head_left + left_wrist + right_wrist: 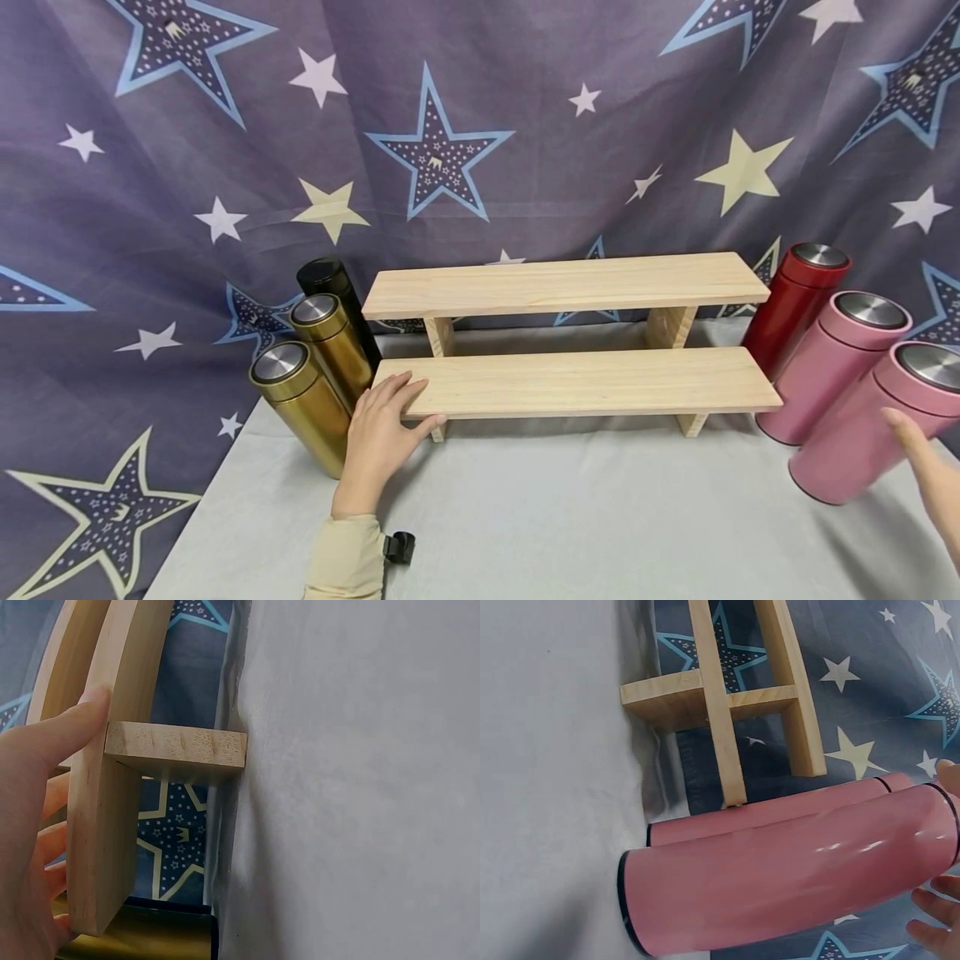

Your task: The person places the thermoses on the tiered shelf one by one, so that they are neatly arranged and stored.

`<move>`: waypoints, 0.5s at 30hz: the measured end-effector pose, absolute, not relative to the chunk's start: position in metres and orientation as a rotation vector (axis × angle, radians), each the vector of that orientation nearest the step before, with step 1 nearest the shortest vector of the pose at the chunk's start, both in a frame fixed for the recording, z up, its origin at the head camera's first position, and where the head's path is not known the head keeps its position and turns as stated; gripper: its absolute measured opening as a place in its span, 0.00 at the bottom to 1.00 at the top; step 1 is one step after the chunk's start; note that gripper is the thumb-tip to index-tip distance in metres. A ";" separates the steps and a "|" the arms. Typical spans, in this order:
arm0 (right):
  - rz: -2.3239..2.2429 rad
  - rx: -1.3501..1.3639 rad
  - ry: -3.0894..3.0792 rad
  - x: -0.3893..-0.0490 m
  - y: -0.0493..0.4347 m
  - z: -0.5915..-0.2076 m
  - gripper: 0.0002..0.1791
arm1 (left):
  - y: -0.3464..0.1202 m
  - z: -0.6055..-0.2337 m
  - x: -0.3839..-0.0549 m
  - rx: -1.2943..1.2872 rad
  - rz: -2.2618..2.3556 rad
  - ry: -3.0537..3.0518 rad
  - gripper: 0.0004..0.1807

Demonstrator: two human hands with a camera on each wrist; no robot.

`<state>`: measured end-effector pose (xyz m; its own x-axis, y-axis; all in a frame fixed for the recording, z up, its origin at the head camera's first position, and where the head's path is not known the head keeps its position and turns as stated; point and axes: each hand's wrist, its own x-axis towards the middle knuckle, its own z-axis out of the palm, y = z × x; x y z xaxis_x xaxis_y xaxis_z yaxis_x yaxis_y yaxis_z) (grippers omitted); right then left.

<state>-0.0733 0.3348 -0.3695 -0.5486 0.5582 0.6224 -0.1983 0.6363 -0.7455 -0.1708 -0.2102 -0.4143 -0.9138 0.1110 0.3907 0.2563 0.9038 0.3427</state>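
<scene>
My left hand (pixel 384 433) rests on the left end of the lower board (pixel 585 383) of a two-tier wooden stand. In the left wrist view its thumb (pixel 79 724) lies along the board's front edge, and its fingers reach over the top. At the far right, my right hand (pixel 930 479) is beside the nearest pink thermos (pixel 862 442), which stands upright. The right wrist view shows the thumb and spread fingers (pixel 934 907) on opposite sides of this thermos (pixel 787 870) near its lid; contact is unclear. Part of that hand is cut off.
A second pink thermos (pixel 832 367) and a red one (pixel 795 304) stand behind, right of the stand. On the left are two gold thermoses (pixel 311 408) (pixel 337 346) and a black one (pixel 348 296). The upper board (pixel 562 283) sits behind; a star-patterned curtain (pixel 540 183) backs the grey-white tabletop (pixel 585 508).
</scene>
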 end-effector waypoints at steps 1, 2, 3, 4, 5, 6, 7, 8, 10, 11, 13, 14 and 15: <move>1.011 -0.310 -1.914 -0.075 0.336 -0.372 0.31 | -0.210 -0.414 -0.171 -0.271 -0.557 -2.699 0.35; 1.001 -0.325 -1.907 -0.077 0.336 -0.374 0.30 | -0.210 -0.414 -0.171 -0.271 -0.558 -2.699 0.35; 0.990 -0.339 -1.893 -0.080 0.338 -0.379 0.29 | -0.210 -0.414 -0.171 -0.270 -0.558 -2.699 0.35; 0.982 -0.337 -1.880 -0.081 0.340 -0.382 0.30 | -0.211 -0.414 -0.171 -0.271 -0.559 -2.699 0.35; 0.975 -0.332 -1.868 -0.083 0.341 -0.384 0.30 | -0.211 -0.414 -0.170 -0.268 -0.560 -2.702 0.35; 0.972 -0.337 -1.860 -0.085 0.342 -0.387 0.30 | -0.211 -0.414 -0.170 -0.267 -0.561 -2.704 0.35; 0.961 -0.334 -1.857 -0.086 0.343 -0.389 0.29 | -0.211 -0.414 -0.170 -0.265 -0.561 -2.707 0.35; 0.960 -0.334 -1.852 -0.087 0.343 -0.390 0.29 | -0.211 -0.414 -0.170 -0.262 -0.562 -2.711 0.36; 1.008 -0.361 -1.859 -0.087 0.341 -0.389 0.26 | -0.211 -0.414 -0.170 -0.258 -0.561 -2.718 0.36; 1.027 -0.376 -1.861 -0.087 0.340 -0.388 0.25 | -0.211 -0.414 -0.170 -0.254 -0.561 -2.721 0.36; 1.046 -0.384 -1.859 -0.087 0.339 -0.387 0.25 | -0.211 -0.414 -0.170 -0.252 -0.558 -2.722 0.36; 1.076 -0.405 -1.857 -0.088 0.338 -0.386 0.25 | -0.211 -0.414 -0.170 -0.250 -0.556 -2.724 0.36; 1.100 -0.417 -1.858 -0.088 0.338 -0.385 0.25 | -0.211 -0.414 -0.170 -0.251 -0.554 -2.724 0.36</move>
<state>-0.0876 0.3376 -0.3855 -0.5310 0.6591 0.5325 -0.1499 0.5455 -0.8246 -0.1704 -0.2108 -0.4145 -0.9234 0.1018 0.3701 0.2383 0.9080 0.3447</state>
